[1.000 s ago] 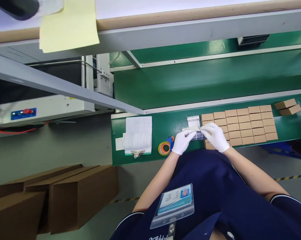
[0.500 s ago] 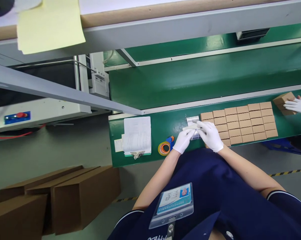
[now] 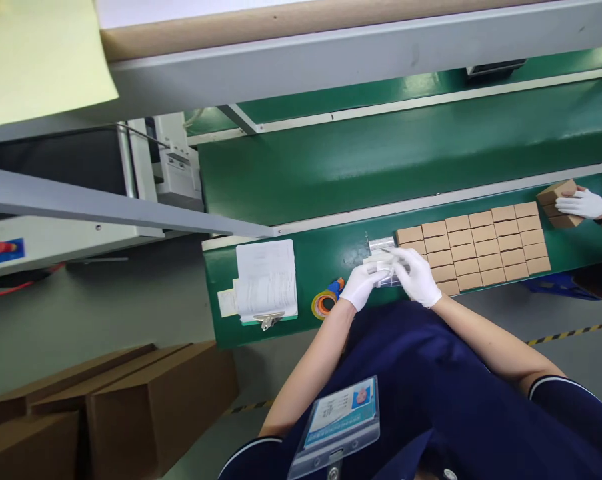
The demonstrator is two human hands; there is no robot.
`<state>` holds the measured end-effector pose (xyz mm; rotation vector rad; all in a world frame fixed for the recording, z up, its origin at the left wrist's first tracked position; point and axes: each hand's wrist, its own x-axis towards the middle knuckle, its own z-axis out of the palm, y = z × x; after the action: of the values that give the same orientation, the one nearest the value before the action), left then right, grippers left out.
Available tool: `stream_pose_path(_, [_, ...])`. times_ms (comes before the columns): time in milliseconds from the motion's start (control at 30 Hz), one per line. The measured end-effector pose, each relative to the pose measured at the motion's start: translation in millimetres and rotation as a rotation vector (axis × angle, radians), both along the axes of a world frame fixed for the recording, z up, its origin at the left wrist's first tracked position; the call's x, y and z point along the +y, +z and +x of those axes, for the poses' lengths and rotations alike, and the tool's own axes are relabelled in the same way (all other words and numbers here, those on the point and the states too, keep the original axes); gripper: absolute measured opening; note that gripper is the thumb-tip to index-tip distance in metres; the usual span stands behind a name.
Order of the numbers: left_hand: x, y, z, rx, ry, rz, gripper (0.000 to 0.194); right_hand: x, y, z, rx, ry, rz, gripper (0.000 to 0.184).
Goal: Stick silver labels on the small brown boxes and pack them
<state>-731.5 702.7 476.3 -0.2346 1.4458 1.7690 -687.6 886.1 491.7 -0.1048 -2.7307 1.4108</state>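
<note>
My left hand, in a white glove, is closed on a small white sheet whose kind I cannot make out. Its fingertips almost meet those of my right hand, also gloved, whose fingers are bent together at the sheet's other side; what they pinch is too small to tell. Under and behind the hands lie shiny silvery pieces, partly covered. Small brown cardboard boxes stand in close rows just right of my right hand. A tape dispenser with yellow tape rests left of my left hand.
A clipboard with papers lies at the green bench's left end. At far right, a co-worker's gloved hand touches stacked small boxes. A grey post slants across the left. Large cartons stand on the floor.
The view has shifted slightly. My hands stay close together over the silvery pieces, and their fingers have shifted on the white sheet. The co-worker's hand remains at the stacked boxes.
</note>
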Motion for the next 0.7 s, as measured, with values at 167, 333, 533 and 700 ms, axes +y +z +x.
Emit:
stream_pose_path(167, [-18.5,-20.5,-4.0,-0.066,0.112,-0.127,0.051,61.2,-46.0,-36.5,-0.139,-0.219,-0.048,0.041])
stream_pose_path(333, [-35.1,-19.7,-9.5,-0.109,0.167,-0.172,0.053,100.3,-86.2,-64.6,-0.249,-0.232,-0.068,0.041])
stream_pose_path(533, [-38.6,-15.6,-15.8,-0.146,0.231,-0.196,0.045,87.4,-107.2,-67.2,-0.296,-0.259,-0.082,0.038])
stream_pose_path(700, [-38.0,-13.7,-19.2,-0.167,0.263,-0.214,0.047,81.3,-114.2,-60.3,-0.288,-0.295,-0.071,0.037])
